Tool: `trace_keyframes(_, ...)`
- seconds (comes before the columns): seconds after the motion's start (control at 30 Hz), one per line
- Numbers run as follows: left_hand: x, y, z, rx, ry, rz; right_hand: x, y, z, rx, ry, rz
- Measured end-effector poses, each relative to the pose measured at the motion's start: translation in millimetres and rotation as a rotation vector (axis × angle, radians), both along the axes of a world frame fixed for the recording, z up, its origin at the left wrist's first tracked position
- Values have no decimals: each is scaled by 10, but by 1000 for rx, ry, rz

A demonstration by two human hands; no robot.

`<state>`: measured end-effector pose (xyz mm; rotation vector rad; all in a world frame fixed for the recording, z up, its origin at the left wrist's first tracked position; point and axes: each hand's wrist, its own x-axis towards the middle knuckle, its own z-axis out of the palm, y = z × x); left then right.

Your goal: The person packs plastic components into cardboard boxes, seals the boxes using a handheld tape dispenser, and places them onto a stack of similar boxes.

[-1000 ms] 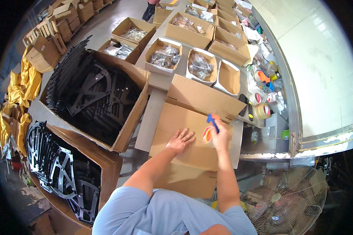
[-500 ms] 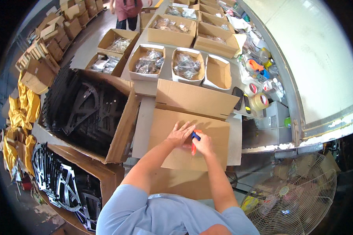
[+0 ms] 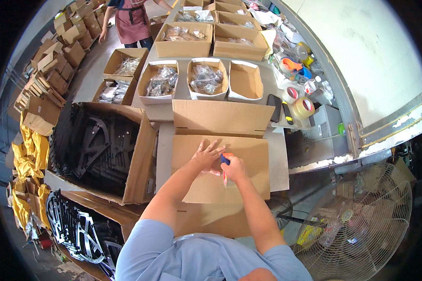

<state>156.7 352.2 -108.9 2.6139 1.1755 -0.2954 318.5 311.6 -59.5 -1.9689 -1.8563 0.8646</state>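
Here, closest to me, my left hand (image 3: 206, 157) lies flat with fingers spread on the closed top of the cardboard box (image 3: 220, 168), holding nothing, just pressing the flaps down. My right hand (image 3: 234, 169) is curled tight around a small blue and orange tool (image 3: 225, 161), possibly a cutter or tape tool; I cannot tell which, as the fist hides most of it. Its tip sits on the middle line of the box top, right beside my left fingertips. I judge the step in hand to be working along that centre seam, and the next move would call for keeping the left palm firm while drawing the tool straight along the line, clear of those fingers. The box sits directly in front of me at the table edge, with its far flap (image 3: 222, 117) standing up behind it, which limits how far forward the stroke can run. To my left is a big open carton of black plastic parts (image 3: 103, 145). Beyond the flap are small trays of bagged hardware (image 3: 206, 77), an empty tray (image 3: 246, 79), a dark phone (image 3: 275, 107) and tape rolls (image 3: 302, 107). Lower right stands a floor fan (image 3: 361, 220). At the far end another person in a reddish apron (image 3: 133, 21) stands by more boxes
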Motion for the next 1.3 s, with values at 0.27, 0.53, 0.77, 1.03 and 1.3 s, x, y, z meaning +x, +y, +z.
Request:
trace_keyframes(0.27,73,67,46,12,94,-75,72,-457,-67,146,51,18)
trace_keyframes(0.53,4,42,71,-9,55,-46,191,-1942,233,-262,5,59)
trace_keyframes(0.77,466,-232,316,0,264,-34,321,-1720,-212,-433,223,-175)
trace_keyframes(1.03,561,-52,-108,36,-59,285,547,-1513,383,83,-272,-104)
trace_keyframes(1.3,711,-42,-396,224,-114,354,477,-976,-627,102,-620,118)
